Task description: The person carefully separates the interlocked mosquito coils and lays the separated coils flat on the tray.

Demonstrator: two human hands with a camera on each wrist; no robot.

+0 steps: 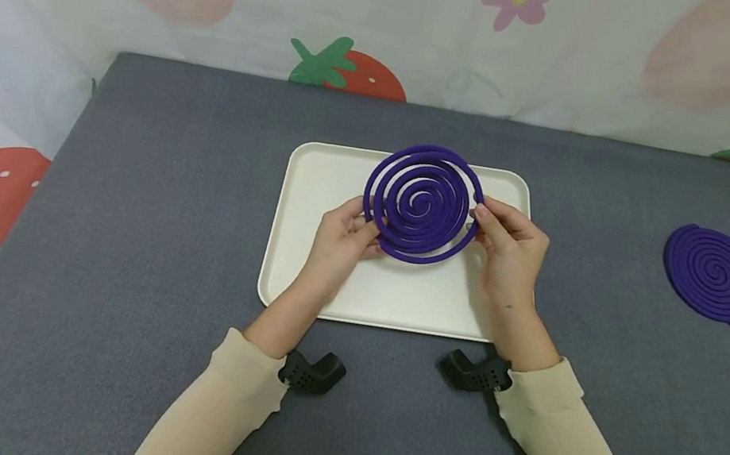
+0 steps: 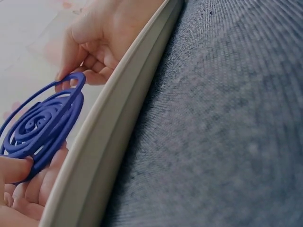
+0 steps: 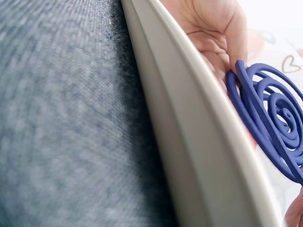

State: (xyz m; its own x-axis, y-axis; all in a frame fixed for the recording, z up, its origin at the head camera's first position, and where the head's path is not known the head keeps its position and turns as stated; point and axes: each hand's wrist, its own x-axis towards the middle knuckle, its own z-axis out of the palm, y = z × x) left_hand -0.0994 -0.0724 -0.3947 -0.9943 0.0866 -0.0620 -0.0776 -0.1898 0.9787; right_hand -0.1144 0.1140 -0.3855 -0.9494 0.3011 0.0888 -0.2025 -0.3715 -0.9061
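A purple mosquito coil [image 1: 421,203] is held up over the cream tray [image 1: 410,303], tilted, with its outer rings spread apart from the tighter inner spiral. My left hand [image 1: 339,243] pinches its lower left edge between thumb and fingers. At the right edge, my right hand [image 1: 515,249] grips the outer ring with thumb and fingertips. In the left wrist view the coil [image 2: 40,120] shows its rings standing at different heights, with gaps between them. The right wrist view has the coil [image 3: 279,113] partly cut off by the frame edge, and the tray wall hides some fingers.
A second purple mosquito coil [image 1: 715,274], tightly wound, lies flat on the grey tablecloth [image 1: 141,222] to the right of the tray. Behind the table hangs a pale curtain [image 1: 582,54] printed with strawberries and flowers. Black wrist cameras [image 1: 313,372] are on both forearms.
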